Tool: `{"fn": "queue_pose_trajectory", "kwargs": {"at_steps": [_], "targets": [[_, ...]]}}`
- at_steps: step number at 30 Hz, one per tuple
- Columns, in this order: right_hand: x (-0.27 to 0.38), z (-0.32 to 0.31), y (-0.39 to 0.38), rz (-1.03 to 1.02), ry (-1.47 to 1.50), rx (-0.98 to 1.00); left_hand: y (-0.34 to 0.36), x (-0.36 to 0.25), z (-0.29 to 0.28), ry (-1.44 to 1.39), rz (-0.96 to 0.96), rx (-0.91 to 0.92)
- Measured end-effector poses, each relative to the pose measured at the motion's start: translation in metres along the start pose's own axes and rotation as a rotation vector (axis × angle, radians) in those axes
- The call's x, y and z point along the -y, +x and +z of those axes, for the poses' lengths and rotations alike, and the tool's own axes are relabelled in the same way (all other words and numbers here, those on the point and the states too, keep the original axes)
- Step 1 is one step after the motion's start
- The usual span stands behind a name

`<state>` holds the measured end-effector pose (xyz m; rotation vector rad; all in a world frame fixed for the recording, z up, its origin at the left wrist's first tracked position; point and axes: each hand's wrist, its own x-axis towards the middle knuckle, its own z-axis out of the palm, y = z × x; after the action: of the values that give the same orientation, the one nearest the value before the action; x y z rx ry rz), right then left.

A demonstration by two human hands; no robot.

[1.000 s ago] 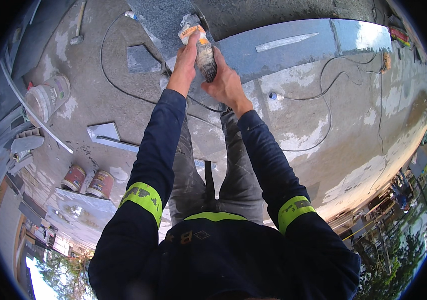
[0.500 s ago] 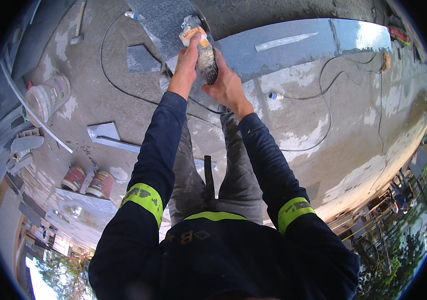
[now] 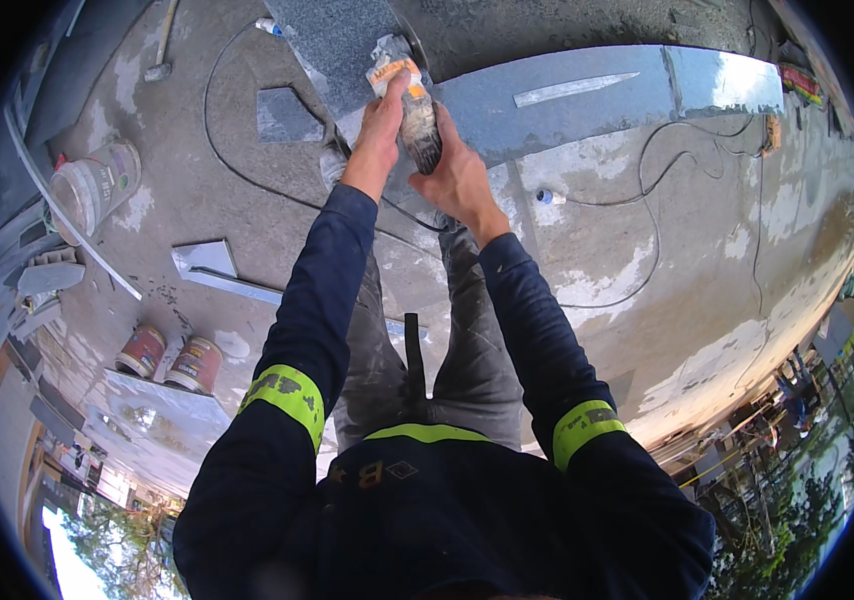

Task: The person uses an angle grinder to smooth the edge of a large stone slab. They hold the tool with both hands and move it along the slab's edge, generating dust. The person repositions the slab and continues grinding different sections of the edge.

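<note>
Both my hands are closed on one hand-held power tool, dusty, with an orange band near its head. My left hand grips it along the left side, thumb laid up by the band; my right hand is wrapped about the dark rear end. The tool is in front of me, its head at the right edge of a speckled grey slab, just beside the near end of a long blue-grey slab. Contact between head and stone cannot be determined. A pale narrow strip lies on the long slab. To the left, a small square offcut lies on the floor, a hammer farther out, and a whitish bucket nearer. A blue-and-white connector lies to the right, on a dark cable.
</note>
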<state>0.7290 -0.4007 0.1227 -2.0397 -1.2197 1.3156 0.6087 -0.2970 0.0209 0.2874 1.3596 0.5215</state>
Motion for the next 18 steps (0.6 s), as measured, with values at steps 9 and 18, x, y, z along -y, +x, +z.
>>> {"fn": "queue_pose_trajectory", "kwargs": {"at_steps": [9, 18], "targets": [[0.001, -0.0026, 0.0009, 0.052, -0.02, 0.038, 0.0017, 0.0013, 0.0027, 0.005, -0.017, -0.052], [-0.0047, -0.0024, -0.0065, -0.005, -0.003, 0.012, -0.0061, 0.0087, 0.0027, -0.003, 0.001, -0.018]]}}
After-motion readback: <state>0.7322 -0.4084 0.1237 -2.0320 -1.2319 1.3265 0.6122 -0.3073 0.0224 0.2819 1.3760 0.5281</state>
